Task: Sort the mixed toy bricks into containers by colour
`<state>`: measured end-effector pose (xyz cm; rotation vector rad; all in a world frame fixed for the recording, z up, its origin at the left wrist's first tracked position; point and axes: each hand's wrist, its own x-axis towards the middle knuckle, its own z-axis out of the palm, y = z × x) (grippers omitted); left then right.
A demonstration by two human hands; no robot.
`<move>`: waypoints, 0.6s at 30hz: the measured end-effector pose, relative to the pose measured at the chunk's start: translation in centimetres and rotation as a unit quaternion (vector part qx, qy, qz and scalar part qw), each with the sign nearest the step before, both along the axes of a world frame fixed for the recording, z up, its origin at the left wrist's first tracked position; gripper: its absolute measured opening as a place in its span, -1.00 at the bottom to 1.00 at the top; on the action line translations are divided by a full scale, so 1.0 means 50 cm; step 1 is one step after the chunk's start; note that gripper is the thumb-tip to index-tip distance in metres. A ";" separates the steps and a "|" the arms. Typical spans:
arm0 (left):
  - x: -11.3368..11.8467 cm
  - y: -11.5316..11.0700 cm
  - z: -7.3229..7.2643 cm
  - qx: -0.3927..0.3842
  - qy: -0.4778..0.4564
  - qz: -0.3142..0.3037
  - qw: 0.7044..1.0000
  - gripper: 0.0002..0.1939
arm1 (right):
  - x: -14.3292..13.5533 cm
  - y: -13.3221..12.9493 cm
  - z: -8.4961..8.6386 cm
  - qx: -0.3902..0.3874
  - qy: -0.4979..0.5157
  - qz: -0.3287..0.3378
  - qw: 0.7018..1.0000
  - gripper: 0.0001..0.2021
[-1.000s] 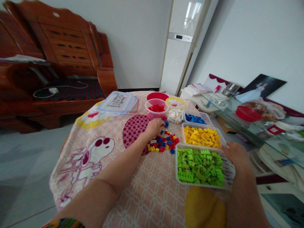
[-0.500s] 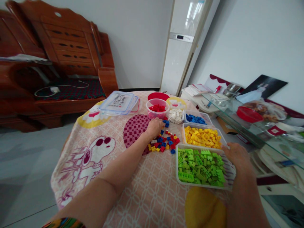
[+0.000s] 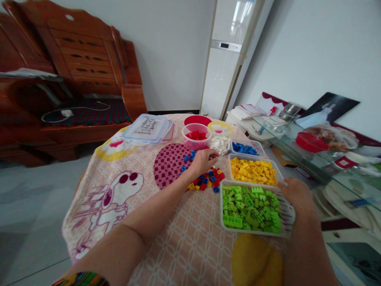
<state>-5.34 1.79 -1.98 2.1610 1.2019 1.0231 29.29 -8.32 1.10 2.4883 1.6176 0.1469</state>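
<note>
Many mixed bricks (image 3: 212, 178) around left hand (image 3: 204, 161) | green bricks (image 3: 251, 208) beside right hand (image 3: 297, 195)

On the table (image 3: 184, 238), lids (image 3: 145, 129) lie left of the tub (image 3: 193, 143), loose bricks (image 3: 203, 186) before it, and three boxes (image 3: 229, 170) to its right.

I have the left hand (image 3: 204, 162) over mixed toy bricks (image 3: 210, 181), near the white bricks (image 3: 220, 144), the right hand (image 3: 297, 194) beside the green-brick box (image 3: 253, 232).

Carved wooden bench (image 3: 86, 75) at ten o'clock; pale wall (image 3: 175, 59) at twelve; white floor-standing air conditioner (image 3: 222, 79) at one; glass-topped table (image 3: 315, 161) at three; grey tiled floor (image 3: 32, 206) at eight.
</note>
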 end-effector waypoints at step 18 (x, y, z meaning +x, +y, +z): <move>0.063 -0.031 -0.023 0.001 -0.033 -0.069 0.997 -0.52 | 0.001 0.002 0.001 -0.013 0.003 0.003 1.000 -0.48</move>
